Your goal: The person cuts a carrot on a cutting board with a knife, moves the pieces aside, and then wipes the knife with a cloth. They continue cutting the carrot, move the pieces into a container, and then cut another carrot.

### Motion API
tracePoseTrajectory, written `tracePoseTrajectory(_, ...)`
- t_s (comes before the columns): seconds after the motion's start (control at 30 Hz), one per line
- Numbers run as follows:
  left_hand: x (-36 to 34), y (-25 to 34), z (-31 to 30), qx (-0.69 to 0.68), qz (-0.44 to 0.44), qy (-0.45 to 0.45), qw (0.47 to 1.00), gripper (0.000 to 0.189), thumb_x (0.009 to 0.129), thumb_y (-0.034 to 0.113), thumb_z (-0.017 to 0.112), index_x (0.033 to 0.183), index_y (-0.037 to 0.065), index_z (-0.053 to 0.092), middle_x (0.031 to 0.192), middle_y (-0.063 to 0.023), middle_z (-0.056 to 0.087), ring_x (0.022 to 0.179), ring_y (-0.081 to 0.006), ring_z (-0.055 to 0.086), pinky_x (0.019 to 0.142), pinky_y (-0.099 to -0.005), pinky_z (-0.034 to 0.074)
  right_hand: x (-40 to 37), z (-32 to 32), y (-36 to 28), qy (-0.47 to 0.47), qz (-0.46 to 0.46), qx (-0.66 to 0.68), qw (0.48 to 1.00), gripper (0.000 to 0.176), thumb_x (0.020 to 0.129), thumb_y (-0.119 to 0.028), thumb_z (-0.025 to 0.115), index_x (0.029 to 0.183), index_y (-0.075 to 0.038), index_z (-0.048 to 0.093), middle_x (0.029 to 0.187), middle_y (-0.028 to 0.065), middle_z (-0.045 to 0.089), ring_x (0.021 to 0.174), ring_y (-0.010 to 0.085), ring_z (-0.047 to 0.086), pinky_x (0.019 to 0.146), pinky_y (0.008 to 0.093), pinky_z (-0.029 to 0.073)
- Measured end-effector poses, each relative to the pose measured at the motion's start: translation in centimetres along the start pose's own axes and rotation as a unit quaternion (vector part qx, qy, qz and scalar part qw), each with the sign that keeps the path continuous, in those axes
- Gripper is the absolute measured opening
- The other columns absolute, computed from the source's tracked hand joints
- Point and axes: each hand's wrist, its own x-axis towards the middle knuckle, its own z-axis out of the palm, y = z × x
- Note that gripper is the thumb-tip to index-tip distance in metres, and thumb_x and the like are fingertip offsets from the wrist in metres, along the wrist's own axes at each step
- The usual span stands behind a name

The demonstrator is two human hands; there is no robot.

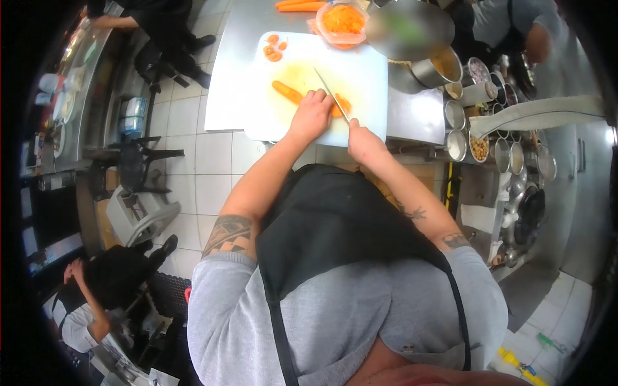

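Observation:
A peeled carrot [286, 92] lies slantwise on the white cutting board [367, 74], and my left hand [311, 116] presses its near end with curled fingers. The handle of a kitchen knife [332, 94] is gripped in my right hand [365, 145]. Its blade points away and to the left, right beside my left fingertips. Cut carrot pieces [342, 103] lie against the blade's right side. At the board's far left corner sit several small carrot ends [273, 50].
A bag of grated carrot [342, 19] stands behind the board, with whole carrots [300, 6] to its left. A large metal bowl [409, 29] and several metal containers [456, 114] are on the right. Other people work at both sides.

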Motion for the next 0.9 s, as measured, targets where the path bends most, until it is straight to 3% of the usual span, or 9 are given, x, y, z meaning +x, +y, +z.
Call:
tracePoseTrajectory(0.13,-0.4,-0.3,0.2,0.003,0.001,0.001,1.0,0.018,0.083,0.005,0.062,0.101,0.004,0.063,0.098,-0.0161,0.057,0.097,-0.0368,0.055,0.089,-0.0456,0.048,1.8,-0.7,-0.8,0.022,-0.011,0.006,1.0,0.031,0.092,-0.003,0.05,0.122,0.005,0.05,0.106,0.0313,0.07,0.104,0.0447,0.069,0.09,0.0525,0.055)
tracePoseTrajectory(0.23,-0.1,-0.5,0.3,0.007,-0.002,-0.001,1.0,0.022,0.084,0.006,0.061,0.105,0.004,0.064,0.1,-0.0154,0.057,0.1,-0.0356,0.056,0.091,-0.0446,0.048,-0.2,-3.2,-1.7,-0.015,-0.01,-0.016,1.0,0.032,0.092,-0.003,0.051,0.122,0.006,0.05,0.106,0.0313,0.07,0.105,0.0442,0.069,0.091,0.0522,0.055)
tracePoseTrajectory(0.37,-0.4,-0.4,0.0,-0.008,0.003,0.008,1.0,0.021,0.084,0.006,0.062,0.105,0.003,0.063,0.101,-0.0156,0.057,0.1,-0.0359,0.055,0.09,-0.0447,0.048,0.0,-0.1,-0.6,-0.01,0.009,-0.012,1.0,0.032,0.092,-0.004,0.05,0.123,0.006,0.05,0.108,0.0298,0.071,0.105,0.0432,0.07,0.092,0.0505,0.055)
tracePoseTrajectory(0.6,-0.6,-0.7,-0.1,-0.05,0.014,0.04,0.998,0.018,0.084,0.001,0.061,0.102,0.002,0.062,0.099,-0.0175,0.056,0.097,-0.038,0.054,0.089,-0.0458,0.047,0.4,-1.9,-1.7,-0.001,0.001,-0.011,1.0,0.033,0.094,-0.006,0.049,0.125,0.006,0.049,0.107,0.0307,0.07,0.105,0.044,0.069,0.092,0.0519,0.055)
tracePoseTrajectory(0.7,-0.7,-0.9,0.1,-0.049,0.008,0.024,0.998,0.019,0.084,0.001,0.061,0.104,0.002,0.061,0.1,-0.0178,0.056,0.097,-0.0382,0.054,0.088,-0.046,0.047,-0.4,-0.9,-1.9,0.007,0.007,-0.002,1.0,0.032,0.094,-0.006,0.049,0.124,0.006,0.05,0.107,0.0314,0.07,0.104,0.0439,0.07,0.09,0.0518,0.055)
tracePoseTrajectory(0.8,-0.7,-0.4,-0.3,-0.058,0.029,0.064,0.996,0.02,0.083,0.002,0.061,0.103,0.002,0.06,0.1,-0.0181,0.056,0.097,-0.0386,0.053,0.088,-0.046,0.047,1.1,0.4,-1.8,0.029,0.01,0.003,1.0,0.03,0.094,-0.005,0.05,0.121,0.006,0.051,0.106,0.0318,0.07,0.103,0.0443,0.07,0.089,0.051,0.056)
tracePoseTrajectory(0.9,-0.7,-0.7,0.1,-0.027,-0.013,0.014,0.999,0.02,0.084,0.004,0.06,0.103,0.002,0.06,0.102,-0.0162,0.057,0.101,-0.0371,0.055,0.091,-0.0455,0.047,1.2,-2.0,-2.6,0.006,-0.006,0.004,1.0,0.031,0.093,-0.005,0.051,0.121,0.007,0.05,0.104,0.0315,0.07,0.101,0.0452,0.07,0.089,0.0507,0.056)
